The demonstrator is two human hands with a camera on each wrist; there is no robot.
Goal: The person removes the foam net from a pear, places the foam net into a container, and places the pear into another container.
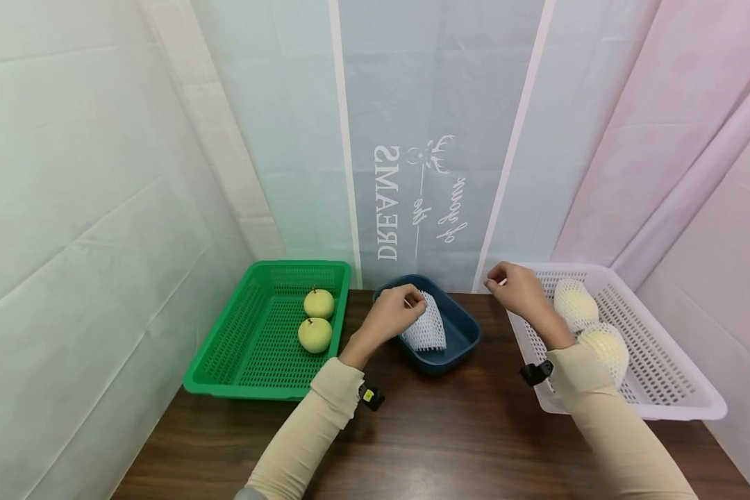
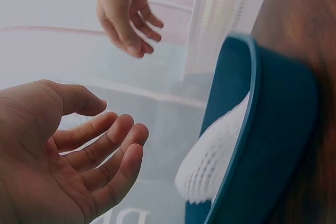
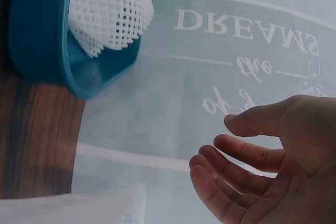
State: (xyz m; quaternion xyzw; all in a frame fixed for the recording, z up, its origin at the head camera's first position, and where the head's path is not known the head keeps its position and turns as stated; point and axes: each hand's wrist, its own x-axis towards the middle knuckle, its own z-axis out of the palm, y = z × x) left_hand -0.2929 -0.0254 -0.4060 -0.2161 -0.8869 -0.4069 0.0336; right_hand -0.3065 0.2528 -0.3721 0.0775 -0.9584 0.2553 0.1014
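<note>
The left hand [image 1: 392, 312] hung over the near-left part of a blue basin [image 1: 456, 340], its fingers [image 2: 97, 156] loosely bent and slightly spread, the thumb well away from their tips, with nothing in the grasp. In the left wrist view a gap separated those tips from the white foam netting [image 1: 430, 330], which lay inside the basin and leaned on its wall.

The right hand [image 1: 517, 286] hovered by the left edge of a white basket [image 1: 653, 347]. Its fingers [image 3: 249, 151] were slack and gently curved too, the thumb parted from them, and the right wrist view showed them holding nothing and well apart from the basin.

Inside the white basket, a farther netted pear [image 1: 575, 305] and a nearer netted pear [image 1: 605, 347] sat next to each other. On the other side, a green basket [image 1: 269, 340] held two bare pears [image 1: 315, 335] along its right side. The basin stood between both baskets on the dark wooden bench [image 1: 450, 430].
</note>
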